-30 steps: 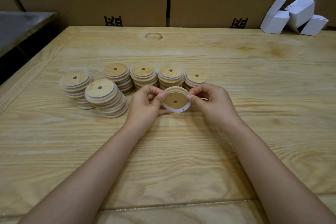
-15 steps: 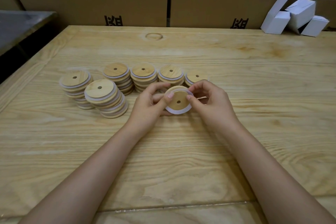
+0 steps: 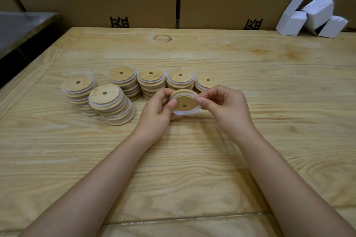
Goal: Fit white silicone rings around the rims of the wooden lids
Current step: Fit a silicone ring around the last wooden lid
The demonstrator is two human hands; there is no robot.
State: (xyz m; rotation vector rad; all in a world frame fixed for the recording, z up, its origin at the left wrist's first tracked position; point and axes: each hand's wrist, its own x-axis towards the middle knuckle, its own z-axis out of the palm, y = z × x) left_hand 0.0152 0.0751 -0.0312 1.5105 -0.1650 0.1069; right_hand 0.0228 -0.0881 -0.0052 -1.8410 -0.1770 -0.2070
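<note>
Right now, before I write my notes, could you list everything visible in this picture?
table: one, light wood, under everything.
lid stacks: six, wood with white rings, behind and left of the hands.
held lid: one, wood, between both hands.
silicone ring: one, white, partly around the held lid's rim.
cardboard boxes: several, brown, behind the table.
small boxes: about four, white, far right corner.
side surface: one, dark grey, far left.
left hand: one, grips the held lid.
right hand: one, pinches the silicone ring.
</note>
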